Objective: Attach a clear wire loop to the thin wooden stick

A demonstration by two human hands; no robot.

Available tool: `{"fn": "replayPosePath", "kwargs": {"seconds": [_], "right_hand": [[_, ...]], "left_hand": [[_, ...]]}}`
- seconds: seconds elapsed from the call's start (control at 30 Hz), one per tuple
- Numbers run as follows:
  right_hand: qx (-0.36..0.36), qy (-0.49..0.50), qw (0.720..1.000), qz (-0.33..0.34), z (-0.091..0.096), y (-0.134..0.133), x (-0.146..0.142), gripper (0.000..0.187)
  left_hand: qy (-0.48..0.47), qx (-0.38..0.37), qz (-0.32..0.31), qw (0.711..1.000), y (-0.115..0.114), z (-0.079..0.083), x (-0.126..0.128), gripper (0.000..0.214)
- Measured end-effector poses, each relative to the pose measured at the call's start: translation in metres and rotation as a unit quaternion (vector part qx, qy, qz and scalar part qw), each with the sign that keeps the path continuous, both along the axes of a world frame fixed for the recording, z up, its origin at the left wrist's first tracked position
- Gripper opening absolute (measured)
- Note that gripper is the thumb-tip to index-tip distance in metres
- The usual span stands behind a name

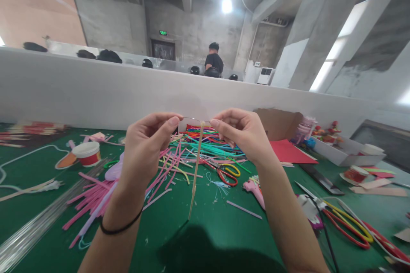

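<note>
A thin wire [191, 118] is stretched level between my two hands, above the green table. My left hand [150, 143] is closed, pinching the wire's left end between thumb and fingertips. On the other side, my right hand [238, 130] pinches it at the right end. From the middle of the wire hangs a pale yellowish strip [197, 158], long and narrow, its lower end close to the tabletop. Whether it is tied or looped on cannot be made out. Behind it lie multicoloured pipe cleaners [218, 147] and red-handled pliers [226, 175].
Pink pipe cleaners [92, 196] and a bundle of clear rods [35, 230] lie left, near a paper cup [87, 153]. At right are scissors [347, 224], a phone [320, 179], a pink glue gun [254, 192] and a white box [346, 153]. A partition [96, 89] stands behind.
</note>
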State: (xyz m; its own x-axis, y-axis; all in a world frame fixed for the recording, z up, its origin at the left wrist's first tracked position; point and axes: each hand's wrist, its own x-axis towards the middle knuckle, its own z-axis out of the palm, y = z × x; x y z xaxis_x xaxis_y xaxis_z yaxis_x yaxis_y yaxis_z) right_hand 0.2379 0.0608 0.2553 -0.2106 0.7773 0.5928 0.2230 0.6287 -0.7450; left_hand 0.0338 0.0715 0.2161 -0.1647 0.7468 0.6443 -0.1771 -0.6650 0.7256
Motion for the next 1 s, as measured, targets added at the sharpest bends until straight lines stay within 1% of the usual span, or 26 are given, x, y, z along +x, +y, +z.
{"fn": "replayPosePath", "kwargs": {"seconds": [0.57,1.0], "right_hand": [[0.0,-0.005,1.0,0.001,0.0008,-0.0029,-0.0003,0.027],[0.0,-0.009,1.0,0.0,0.0004,-0.0032,0.0001,0.024]], "left_hand": [[0.001,0.0,0.004,1.0,-0.0017,0.0013,0.0006,0.011],[-0.007,-0.002,-0.02,1.0,-0.0035,0.0029,0.0041,0.011]]}}
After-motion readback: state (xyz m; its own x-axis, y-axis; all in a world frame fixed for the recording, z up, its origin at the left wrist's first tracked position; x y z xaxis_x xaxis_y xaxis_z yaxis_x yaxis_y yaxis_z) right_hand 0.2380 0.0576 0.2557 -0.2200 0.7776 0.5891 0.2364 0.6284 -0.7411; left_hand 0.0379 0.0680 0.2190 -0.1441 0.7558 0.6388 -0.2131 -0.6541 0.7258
